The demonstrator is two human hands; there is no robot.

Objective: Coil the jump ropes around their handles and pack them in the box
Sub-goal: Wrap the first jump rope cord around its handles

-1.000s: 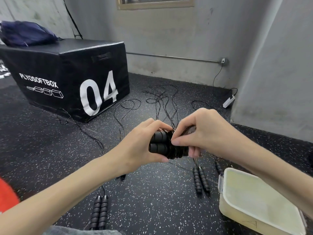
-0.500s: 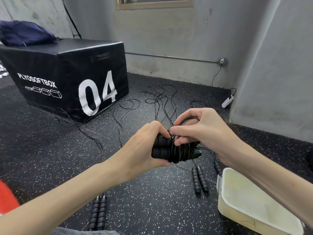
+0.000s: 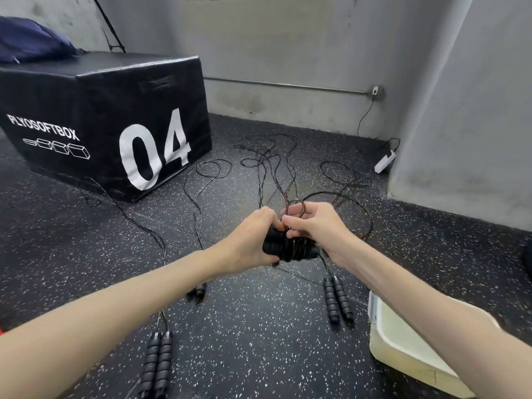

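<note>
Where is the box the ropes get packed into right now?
In the head view the cream box sits on the floor at lower right, partly under the right forearm, just right of a pair of foam handles.

Hands: two, left hand (image 3: 253, 240) and right hand (image 3: 316, 226), both on one bundle.
Handle pairs: four — held pair (image 3: 283, 249); front-left pair (image 3: 157, 364), middle pair (image 3: 198, 290) and right pair (image 3: 338, 302) on the floor (image 3: 259, 341).
Plyo soft box (image 3: 109, 122): one, marked 04.
Cream box (image 3: 403, 347): one, right of the right pair.
Blue bag (image 3: 28, 41): one, on the plyo soft box.
Power strip (image 3: 385, 161): one.
</note>
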